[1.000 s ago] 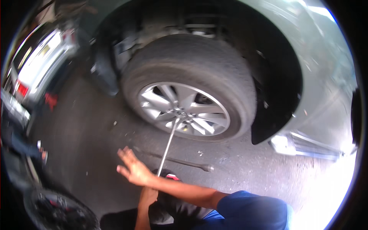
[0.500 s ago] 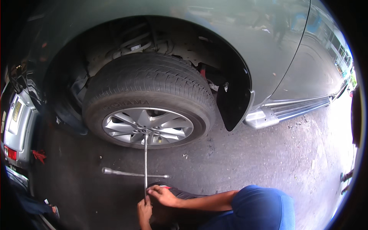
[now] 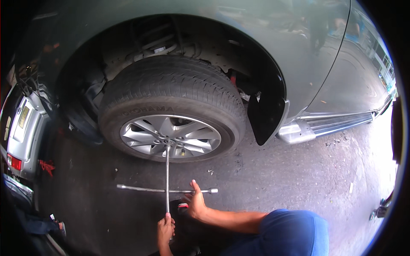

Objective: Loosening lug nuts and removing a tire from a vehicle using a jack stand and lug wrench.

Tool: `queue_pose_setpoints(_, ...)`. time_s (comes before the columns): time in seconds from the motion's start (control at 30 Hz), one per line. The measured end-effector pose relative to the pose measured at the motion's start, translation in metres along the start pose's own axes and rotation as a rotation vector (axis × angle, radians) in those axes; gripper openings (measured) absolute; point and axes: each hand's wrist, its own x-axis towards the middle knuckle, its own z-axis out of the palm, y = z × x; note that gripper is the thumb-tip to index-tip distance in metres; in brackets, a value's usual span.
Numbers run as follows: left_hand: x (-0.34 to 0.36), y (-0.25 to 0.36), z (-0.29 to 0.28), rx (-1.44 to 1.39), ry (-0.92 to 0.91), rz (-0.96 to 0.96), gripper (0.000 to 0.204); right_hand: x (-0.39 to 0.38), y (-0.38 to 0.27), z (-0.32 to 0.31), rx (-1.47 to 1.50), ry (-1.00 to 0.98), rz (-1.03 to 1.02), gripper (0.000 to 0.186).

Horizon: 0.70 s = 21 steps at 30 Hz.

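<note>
Lower centre: left hand [image 3: 165, 229] is clasping cross wrench [image 3: 167, 178], probably rigid, weighty, best gripped endwise; right hand [image 3: 197, 205] is hanging spread

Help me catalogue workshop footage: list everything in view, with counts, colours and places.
Car: 1, grey-green, across the top
Wheel: 1, black and silver, centre
Cross wrench: 1, silver, one end at the wheel
Mud flap: 1, black, right of the wheel
Side step: 1, silver, right side
Second vehicle: 1, silver, left edge
Rag-like thing: 1, red, floor at left
Floor: 1, dark grey, below
Another person's leg: 1, dark blue, lower left
Shoe: 1, red and white showing, beside the wrench
Sleeve: 1, blue, lower right
Left hand: 1, bare, around the wrench's shaft
Right hand: 1, bare, open, by the wrench's crossbar
</note>
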Motion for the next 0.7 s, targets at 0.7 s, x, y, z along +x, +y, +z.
queue_pose_setpoints(0.7, 0.012, 0.009, 0.015, 0.215, 0.139, 0.235, 0.061, 0.012, 0.008, -0.057, -0.493, -0.424, -0.120, 0.059)
